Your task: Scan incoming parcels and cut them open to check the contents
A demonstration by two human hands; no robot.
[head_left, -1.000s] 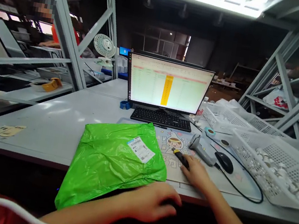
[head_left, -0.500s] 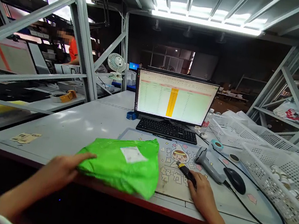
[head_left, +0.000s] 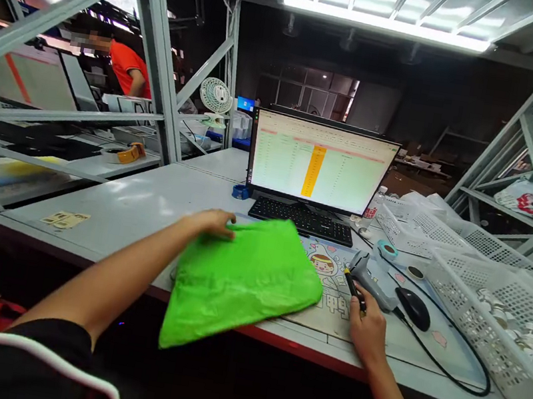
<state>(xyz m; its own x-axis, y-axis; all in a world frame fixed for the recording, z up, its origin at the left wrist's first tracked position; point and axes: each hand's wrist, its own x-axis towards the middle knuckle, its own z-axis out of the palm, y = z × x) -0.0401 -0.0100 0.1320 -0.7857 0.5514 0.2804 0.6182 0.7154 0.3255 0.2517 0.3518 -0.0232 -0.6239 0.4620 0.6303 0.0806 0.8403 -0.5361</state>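
Note:
A bright green plastic mailer bag [head_left: 249,277] lies tilted across the front edge of the desk, its near corner hanging over. My left hand [head_left: 215,223] grips its far left corner. The bag's visible face is plain, without the white label. In my right hand [head_left: 368,327] is a black and yellow utility knife [head_left: 354,289], held over the desk mat [head_left: 313,315]. Just beyond that hand rests a grey barcode scanner [head_left: 369,282], with a black mouse [head_left: 412,308] to its right.
Behind the bag stand a keyboard [head_left: 301,220] and a monitor [head_left: 320,161] showing a spreadsheet. White baskets [head_left: 479,327] line the right side, one with small bottles. Blue tape [head_left: 240,192] sits left of the keyboard. Beyond the metal frame [head_left: 156,47], a person in orange [head_left: 130,70] leans forward.
The green bag has been turned over, hiding its white label, and has shifted right. My left hand moved from its near left side to its far corner. The knife now points more upright.

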